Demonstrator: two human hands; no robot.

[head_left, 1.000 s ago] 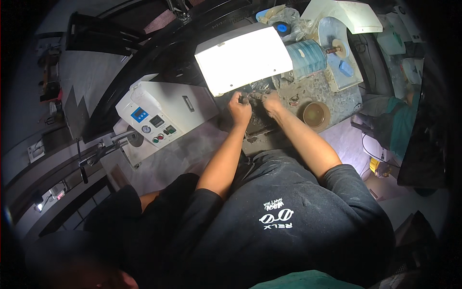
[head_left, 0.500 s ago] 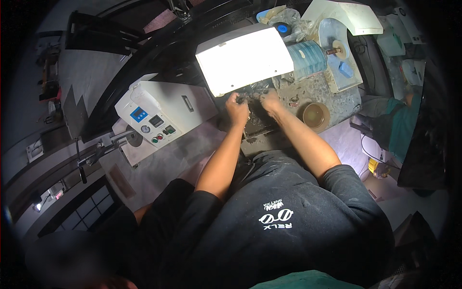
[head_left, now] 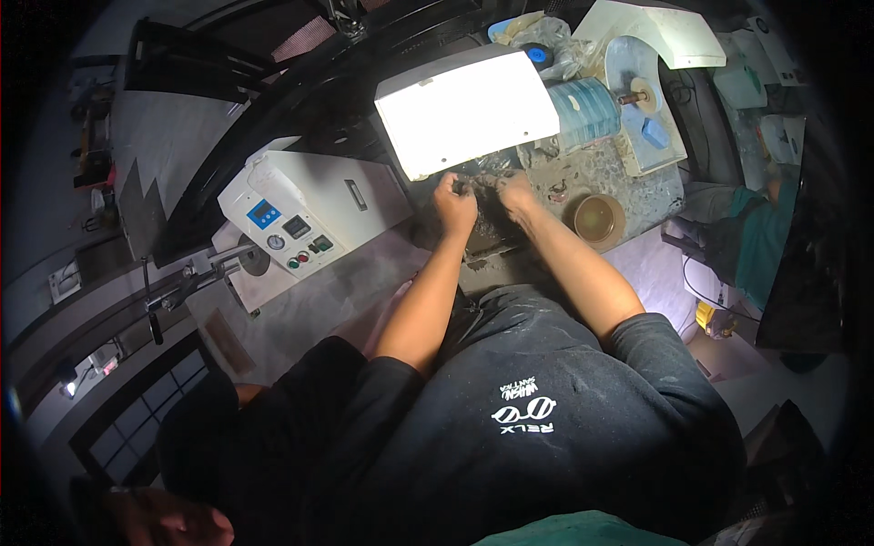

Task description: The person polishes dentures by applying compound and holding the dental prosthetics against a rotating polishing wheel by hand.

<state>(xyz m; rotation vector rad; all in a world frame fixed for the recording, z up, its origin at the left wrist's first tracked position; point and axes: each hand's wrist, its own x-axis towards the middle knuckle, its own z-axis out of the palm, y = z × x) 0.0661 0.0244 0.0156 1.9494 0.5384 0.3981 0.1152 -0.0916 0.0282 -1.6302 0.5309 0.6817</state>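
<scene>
Both my hands work close together at the near edge of a bright white machine hood [head_left: 469,118], over a dark, mud-stained work area. My left hand [head_left: 457,207] has its fingers curled in around something small, dark and wet-looking. Just right of it, my right hand [head_left: 516,191] is closed too, its fingertips turned toward the left hand. Between them lies dark, wet, grainy matter [head_left: 484,182]. Fingers and shadow hide what each hand grips, so I cannot make out its kind.
A brown bowl [head_left: 598,221] of cloudy liquid stands right of my right forearm. Behind it lie a clear blue plastic jug [head_left: 583,111] and a tray [head_left: 648,164] with a blue block. A white control box [head_left: 309,205] stands left. People are at the lower left and far right.
My left hand has shifted a little to the right, and its wrist has turned slightly. My right hand stays nearly in place. The person at the lower left has moved their head.
</scene>
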